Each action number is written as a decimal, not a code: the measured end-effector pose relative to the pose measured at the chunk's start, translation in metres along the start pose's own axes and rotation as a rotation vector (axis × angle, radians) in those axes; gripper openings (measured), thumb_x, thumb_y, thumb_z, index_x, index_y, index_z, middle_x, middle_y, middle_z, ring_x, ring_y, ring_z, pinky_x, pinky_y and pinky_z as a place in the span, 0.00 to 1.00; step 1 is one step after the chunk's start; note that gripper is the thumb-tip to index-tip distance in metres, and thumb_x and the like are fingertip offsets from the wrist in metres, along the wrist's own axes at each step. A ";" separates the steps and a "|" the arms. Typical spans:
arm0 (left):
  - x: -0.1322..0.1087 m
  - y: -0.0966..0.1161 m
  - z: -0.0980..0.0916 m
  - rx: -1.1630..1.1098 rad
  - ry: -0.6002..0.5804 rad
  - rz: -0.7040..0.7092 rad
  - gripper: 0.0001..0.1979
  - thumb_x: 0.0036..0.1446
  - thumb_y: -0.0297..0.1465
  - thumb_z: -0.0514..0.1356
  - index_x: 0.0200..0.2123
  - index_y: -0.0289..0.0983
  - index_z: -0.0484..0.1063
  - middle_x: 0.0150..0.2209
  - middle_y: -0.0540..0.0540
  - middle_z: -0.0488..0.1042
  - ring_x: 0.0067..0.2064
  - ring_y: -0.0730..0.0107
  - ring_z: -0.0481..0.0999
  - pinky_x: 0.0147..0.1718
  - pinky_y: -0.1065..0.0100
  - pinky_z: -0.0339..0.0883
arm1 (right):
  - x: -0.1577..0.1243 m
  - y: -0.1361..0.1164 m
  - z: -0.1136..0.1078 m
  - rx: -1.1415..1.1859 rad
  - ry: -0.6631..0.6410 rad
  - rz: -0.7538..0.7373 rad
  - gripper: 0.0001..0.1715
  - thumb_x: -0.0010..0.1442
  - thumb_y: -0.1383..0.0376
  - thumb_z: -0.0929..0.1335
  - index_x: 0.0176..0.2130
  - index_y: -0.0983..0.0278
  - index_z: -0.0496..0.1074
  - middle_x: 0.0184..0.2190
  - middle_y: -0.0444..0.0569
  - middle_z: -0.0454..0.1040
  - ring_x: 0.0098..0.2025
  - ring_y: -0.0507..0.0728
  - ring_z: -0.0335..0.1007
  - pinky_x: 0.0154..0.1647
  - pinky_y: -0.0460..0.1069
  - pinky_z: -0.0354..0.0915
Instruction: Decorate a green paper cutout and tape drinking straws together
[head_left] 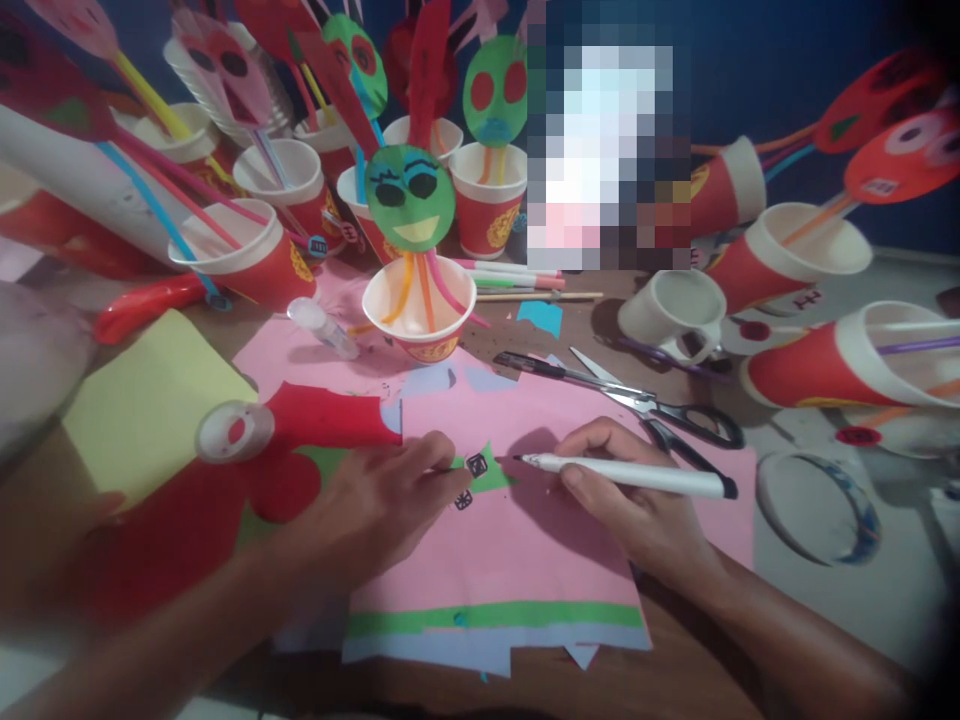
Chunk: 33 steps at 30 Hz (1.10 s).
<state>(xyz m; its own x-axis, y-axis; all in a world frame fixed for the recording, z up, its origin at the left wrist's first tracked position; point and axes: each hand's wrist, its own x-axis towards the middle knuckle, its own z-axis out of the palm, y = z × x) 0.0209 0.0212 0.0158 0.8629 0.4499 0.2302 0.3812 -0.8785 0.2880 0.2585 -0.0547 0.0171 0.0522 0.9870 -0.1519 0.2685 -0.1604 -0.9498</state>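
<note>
My right hand point(637, 490) grips a white marker pen point(630, 474), its black tip pointing left towards a small green paper piece point(491, 475). That green piece lies on a pink paper sheet point(517, 550) and carries a black drawn mark. My left hand point(382, 495) rests on the paper with its fingers pressed together, the fingertips holding down the green piece's left edge. A second small black mark point(463, 500) sits on the pink sheet just below my left fingertips.
Black-handled scissors point(660, 410) and a black pen point(540, 367) lie behind my right hand. A paper cup with a green paper face on straws point(416, 300) stands ahead, among several red cups. A tape roll point(232, 430), glue stick point(324, 327), yellow paper point(142, 410) and red paper lie left.
</note>
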 end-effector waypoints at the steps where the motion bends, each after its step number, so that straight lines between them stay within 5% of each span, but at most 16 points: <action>1: 0.000 0.000 0.000 0.028 -0.020 0.009 0.11 0.59 0.21 0.53 0.40 0.40 0.71 0.34 0.51 0.69 0.25 0.77 0.66 0.19 0.72 0.55 | 0.000 0.000 0.000 -0.012 0.006 0.007 0.03 0.59 0.65 0.65 0.33 0.62 0.69 0.25 0.45 0.73 0.26 0.54 0.69 0.24 0.46 0.64; 6: 0.001 0.000 0.000 0.059 -0.118 -0.004 0.13 0.57 0.19 0.52 0.39 0.40 0.71 0.34 0.51 0.70 0.25 0.76 0.66 0.19 0.70 0.55 | 0.000 0.000 0.003 -0.045 0.039 0.027 0.05 0.58 0.62 0.66 0.32 0.62 0.68 0.25 0.46 0.73 0.25 0.54 0.68 0.23 0.47 0.63; 10: 0.000 0.001 -0.005 -0.150 -0.027 -0.090 0.11 0.59 0.22 0.53 0.41 0.39 0.70 0.34 0.50 0.71 0.28 0.77 0.70 0.21 0.74 0.58 | -0.001 -0.001 0.006 -0.027 0.112 0.051 0.05 0.58 0.63 0.66 0.32 0.61 0.67 0.23 0.44 0.72 0.24 0.53 0.67 0.23 0.46 0.63; 16: 0.003 0.006 -0.029 -0.887 0.118 -0.643 0.10 0.61 0.32 0.54 0.43 0.38 0.71 0.23 0.54 0.64 0.22 0.78 0.61 0.22 0.73 0.56 | -0.004 -0.007 0.004 -0.013 0.161 -0.026 0.02 0.60 0.64 0.67 0.35 0.59 0.67 0.21 0.40 0.69 0.21 0.50 0.64 0.21 0.43 0.61; 21: 0.007 0.004 -0.031 -1.680 0.169 -0.953 0.14 0.51 0.30 0.57 0.43 0.36 0.70 0.28 0.50 0.66 0.25 0.78 0.60 0.19 0.74 0.50 | -0.008 -0.019 0.000 0.143 -0.040 -0.029 0.11 0.65 0.59 0.63 0.46 0.57 0.68 0.35 0.46 0.75 0.37 0.54 0.71 0.37 0.47 0.68; 24: 0.010 0.005 -0.023 -1.787 0.184 -0.939 0.19 0.38 0.22 0.56 0.38 0.36 0.69 0.31 0.47 0.70 0.29 0.75 0.66 0.21 0.75 0.54 | -0.004 -0.028 0.002 0.260 -0.085 -0.128 0.15 0.68 0.57 0.58 0.47 0.58 0.69 0.35 0.46 0.74 0.37 0.54 0.69 0.40 0.47 0.66; 28: 0.016 0.009 -0.019 -1.686 0.181 -0.825 0.17 0.40 0.23 0.60 0.38 0.34 0.70 0.32 0.45 0.74 0.31 0.72 0.69 0.26 0.72 0.60 | 0.006 -0.039 0.011 0.351 -0.052 -0.199 0.14 0.67 0.58 0.59 0.42 0.60 0.70 0.28 0.45 0.72 0.30 0.54 0.67 0.33 0.47 0.65; 33: 0.016 0.010 -0.027 -1.791 0.272 -0.771 0.10 0.50 0.31 0.65 0.37 0.35 0.72 0.30 0.46 0.75 0.31 0.71 0.74 0.27 0.71 0.63 | 0.008 -0.044 0.028 0.280 -0.035 -0.116 0.08 0.63 0.59 0.64 0.35 0.60 0.67 0.25 0.44 0.70 0.27 0.53 0.66 0.27 0.46 0.63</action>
<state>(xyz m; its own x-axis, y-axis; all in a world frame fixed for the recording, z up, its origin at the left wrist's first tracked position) 0.0295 0.0243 0.0472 0.5742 0.7535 -0.3201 -0.2794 0.5479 0.7885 0.2206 -0.0394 0.0501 0.0020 0.9991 -0.0425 -0.0049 -0.0425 -0.9991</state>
